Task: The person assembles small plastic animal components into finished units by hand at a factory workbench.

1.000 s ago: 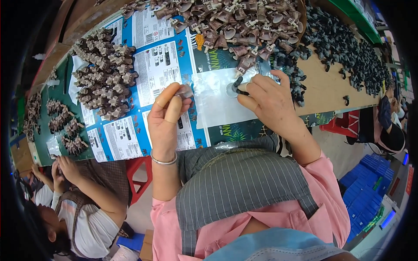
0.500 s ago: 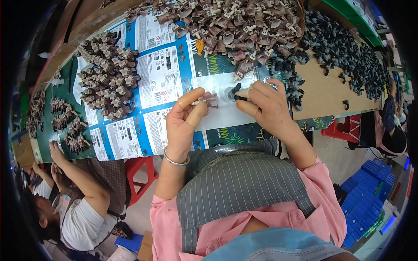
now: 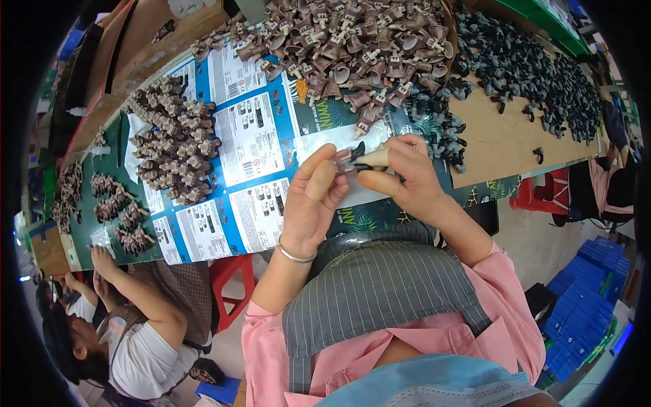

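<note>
My left hand [image 3: 313, 197] and my right hand [image 3: 410, 173] meet over a pale sheet [image 3: 363, 193], with tan covers on some fingertips. Between the left thumb and fingers sits a small brownish toy body part [image 3: 342, 163], mostly hidden. My right hand pinches a small black-and-grey toy part [image 3: 359, 150] against it; the fingers hide whether the two are joined. Just beyond the sheet lies a big heap of brown hollow toy parts [image 3: 352, 44]. Dark toy parts [image 3: 441, 129] are scattered to the right of my hands.
Printed sheets [image 3: 247, 136] cover the table. Brown toy figures [image 3: 173, 142] are piled at left, beside several smaller groups on a green surface [image 3: 156, 234]. A brown board [image 3: 502, 149] at right carries many black-and-grey parts [image 3: 529, 71]. A co-worker [image 3: 146, 339] sits at left, near a red stool [image 3: 232, 292].
My hands have come together, bringing the brownish part and the dark part, held apart before, into contact. My left hand has moved right; the view has shifted slightly.
</note>
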Motion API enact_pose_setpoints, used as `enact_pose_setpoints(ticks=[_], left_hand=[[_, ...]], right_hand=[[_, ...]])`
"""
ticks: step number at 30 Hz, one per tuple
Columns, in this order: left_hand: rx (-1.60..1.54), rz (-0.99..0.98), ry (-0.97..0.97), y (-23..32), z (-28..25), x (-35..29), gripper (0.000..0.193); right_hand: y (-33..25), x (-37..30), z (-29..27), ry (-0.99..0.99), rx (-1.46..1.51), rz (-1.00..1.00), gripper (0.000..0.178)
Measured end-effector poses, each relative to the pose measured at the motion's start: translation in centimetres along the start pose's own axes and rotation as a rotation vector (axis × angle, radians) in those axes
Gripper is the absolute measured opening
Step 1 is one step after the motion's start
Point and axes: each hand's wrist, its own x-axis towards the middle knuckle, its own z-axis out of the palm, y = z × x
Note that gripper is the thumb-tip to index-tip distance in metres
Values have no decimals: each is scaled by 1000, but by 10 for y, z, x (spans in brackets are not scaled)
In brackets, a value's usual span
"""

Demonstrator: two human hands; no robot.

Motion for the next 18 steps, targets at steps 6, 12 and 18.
enact_pose_setpoints(ticks=[6,12,18], left_hand=[[822,362,301,10,17,1,30],[1181,586,231,49,-36,-18,37],[1203,562,193,47,-48,-19,37]], right_hand=[[-3,4,29,1,-307,-239,14],[-21,31,87,-212,-527,-397,7],[-27,39,76,-342,-417,-323,9]])
